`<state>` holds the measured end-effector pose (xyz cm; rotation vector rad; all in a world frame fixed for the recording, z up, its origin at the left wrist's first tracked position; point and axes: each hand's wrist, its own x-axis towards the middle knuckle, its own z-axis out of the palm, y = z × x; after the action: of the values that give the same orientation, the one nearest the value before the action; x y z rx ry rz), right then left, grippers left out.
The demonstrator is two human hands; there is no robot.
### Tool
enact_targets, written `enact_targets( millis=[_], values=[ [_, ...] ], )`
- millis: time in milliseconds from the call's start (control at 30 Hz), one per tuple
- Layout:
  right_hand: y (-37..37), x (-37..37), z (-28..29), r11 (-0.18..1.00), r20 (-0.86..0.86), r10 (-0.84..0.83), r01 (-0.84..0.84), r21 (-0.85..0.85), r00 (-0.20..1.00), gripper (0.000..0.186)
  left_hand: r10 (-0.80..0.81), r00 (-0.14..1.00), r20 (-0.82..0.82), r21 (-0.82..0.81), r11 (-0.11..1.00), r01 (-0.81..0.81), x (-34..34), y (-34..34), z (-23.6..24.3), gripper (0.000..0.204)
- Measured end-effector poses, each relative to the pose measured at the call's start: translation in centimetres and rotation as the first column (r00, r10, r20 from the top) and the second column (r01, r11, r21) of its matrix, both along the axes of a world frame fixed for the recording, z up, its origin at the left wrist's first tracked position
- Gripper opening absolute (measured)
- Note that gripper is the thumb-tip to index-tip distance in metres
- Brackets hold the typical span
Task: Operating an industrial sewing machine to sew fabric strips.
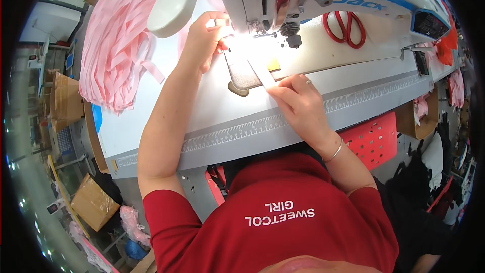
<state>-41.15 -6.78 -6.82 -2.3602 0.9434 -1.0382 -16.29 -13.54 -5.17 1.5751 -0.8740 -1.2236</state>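
Observation:
A pale fabric strip (261, 73) runs slantwise from the glare under the sewing machine (252, 0) towards me. Its near end is pinched between the thumb and fingers of my right hand (299, 102), on the near side of the machine bed. My left hand (206, 40) is up beside the needle area, left of the presser foot, with its fingers bent together. Bright lamp light washes out its fingertips, so what they hold is unclear. Beside the strip lie a grey-brown bed plate (241, 74) and a small yellow piece (273, 64).
Long pink fabric strips (113, 45) are heaped at the table's left. Red-handled scissors (345, 30) rest behind the bed at right. A printed ruler (242, 137) follows the front edge. A red perforated seat (371, 139) and cardboard boxes (96, 201) stand below.

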Motion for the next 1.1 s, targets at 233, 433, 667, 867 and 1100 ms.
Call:
enact_targets(
  millis=[233, 433, 667, 867, 1100],
  values=[
    [-0.1, 0.0, -0.2, 0.999, 0.024, -0.01, 0.011, -0.033, 1.0, 0.016, -0.05, 0.998, 0.024, -0.142, 0.988, 0.052, 0.7, 1.6, 0.1, 0.038],
    [-0.4, -1.0, 0.0, 0.948, -0.172, -0.096, 0.038, -0.315, 0.98, 0.019, -0.059, 0.868, 0.494, -0.151, 0.977, 0.152, 1.6, 5.7, 1.7, 0.02],
    [-0.9, -1.1, 2.1, 0.9, -0.361, -0.128, -0.045, -0.435, 0.924, 0.017, 0.34, -0.191, 0.921, -0.14, 0.745, 0.652, 1.1, 14.0, 6.5, 0.017],
    [-4.8, 1.1, 0.6, 0.866, -0.345, 0.166, -0.304, -0.396, 0.924, 0.015, -0.664, 0.511, 0.547, 0.093, 0.654, 0.75, -2.4, 18.3, 8.1, 0.02],
    [-7.1, 3.7, -0.2, 0.843, -0.202, 0.456, -0.493, -0.214, 0.867, 0.019, -0.161, 0.505, 0.848, -0.253, 0.714, 0.652, -1.4, 12.9, 1.5, 0.025]
  ],
)
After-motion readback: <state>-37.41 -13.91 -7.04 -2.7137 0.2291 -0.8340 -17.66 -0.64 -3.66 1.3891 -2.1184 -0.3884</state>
